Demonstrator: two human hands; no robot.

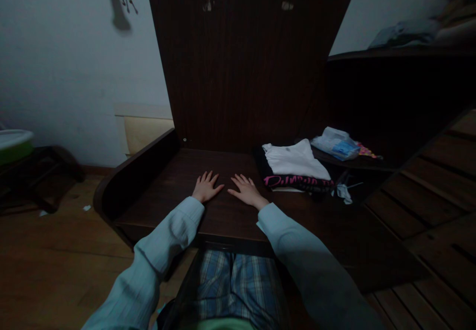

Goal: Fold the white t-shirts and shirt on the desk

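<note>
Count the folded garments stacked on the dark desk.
2 visible: a white garment on top, a black one with pink lettering beneath it, right of the right hand. A pale edge below may be a third.

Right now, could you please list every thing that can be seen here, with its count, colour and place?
desk: one, dark brown, centre, under both hands.
folded clothes: one stack, white on top with black and pink below, on the desk right of the hands.
plastic bag: one, clear with blue, on a shelf right of the clothes.
basin: one, green and white, far left on a low stand.
cloth: one heap, grey, on the top shelf at right.
floor: wood, brown, left.
left hand: one, flat on the desk, open.
right hand: one, flat on the desk, open.
</note>
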